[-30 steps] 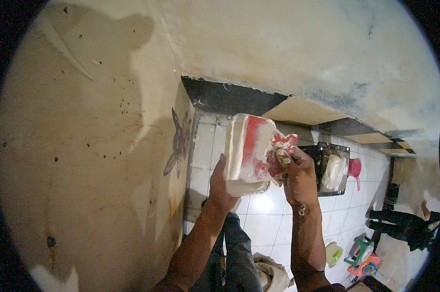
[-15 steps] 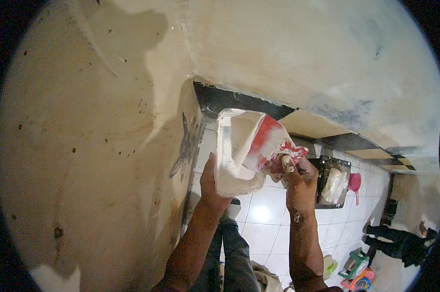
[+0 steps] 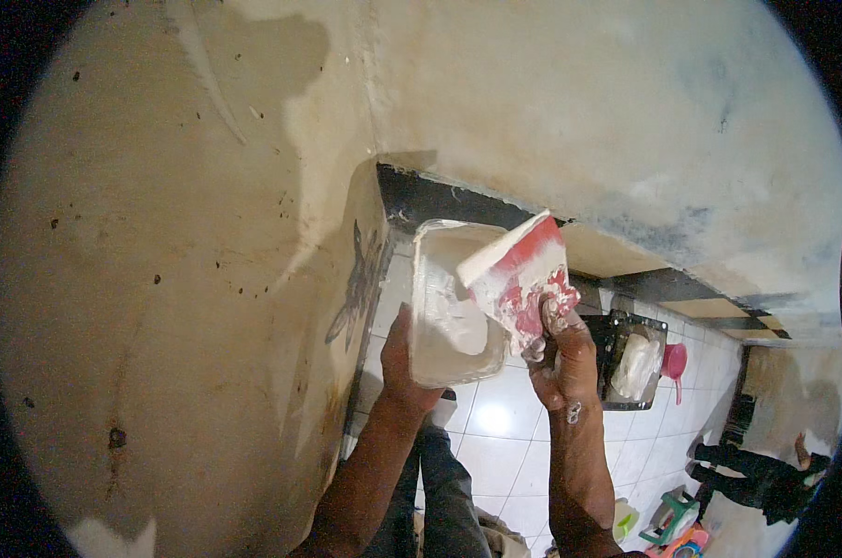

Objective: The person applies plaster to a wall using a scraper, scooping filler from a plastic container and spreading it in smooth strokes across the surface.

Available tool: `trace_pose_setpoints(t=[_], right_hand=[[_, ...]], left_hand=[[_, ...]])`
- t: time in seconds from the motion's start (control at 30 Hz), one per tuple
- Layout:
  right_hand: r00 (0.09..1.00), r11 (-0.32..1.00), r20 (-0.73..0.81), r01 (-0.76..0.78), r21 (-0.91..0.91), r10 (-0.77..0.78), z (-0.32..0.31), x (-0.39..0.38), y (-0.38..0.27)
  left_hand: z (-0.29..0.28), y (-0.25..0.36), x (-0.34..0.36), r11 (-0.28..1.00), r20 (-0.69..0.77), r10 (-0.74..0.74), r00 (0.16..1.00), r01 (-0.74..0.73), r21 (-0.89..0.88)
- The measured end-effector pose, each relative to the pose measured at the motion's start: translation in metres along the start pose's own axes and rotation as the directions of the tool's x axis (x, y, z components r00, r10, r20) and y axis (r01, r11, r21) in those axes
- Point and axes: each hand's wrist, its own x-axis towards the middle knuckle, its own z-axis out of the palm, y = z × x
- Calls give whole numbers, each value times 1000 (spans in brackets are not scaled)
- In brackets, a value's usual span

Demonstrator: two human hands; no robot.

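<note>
My left hand [image 3: 404, 367] grips the near left side of a clear plastic tub [image 3: 422, 307], its fingers partly hidden beneath it. White paste [image 3: 458, 319] lies in the tub and coats its walls. In my right hand [image 3: 561, 358] is a red plastic putty spreader [image 3: 535, 253], held by its paste-smeared grip. A thick band of white paste runs along the spreader's wide edge, which is tilted over the tub's right rim. Paste also sticks to my right fingers and wrist.
Stained walls meet in a corner [image 3: 376, 158], with dark and tan tiles [image 3: 458, 198] low on the right one. On the white tiled floor [image 3: 505, 409] are a black tray [image 3: 626, 397] with a white bundle, a pink dipper [image 3: 676, 360] and a green stool [image 3: 674, 517]. A person [image 3: 761, 470] is at far right.
The spreader has lifted out of the tub and turned, its paste-loaded edge now showing above the rim. The tub sits slightly lower in view.
</note>
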Motion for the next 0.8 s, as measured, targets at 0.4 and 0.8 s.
trace_pose_setpoints(t=[0.4, 0.8], right_hand=[[961, 969, 191, 167, 179, -201, 38, 56, 6], [-169, -602, 668, 627, -495, -725, 107, 138, -37]], left_hand=[[-23, 17, 13, 794, -94, -214, 972, 118, -596], [-38, 6, -7, 105, 92, -312, 946, 130, -986]])
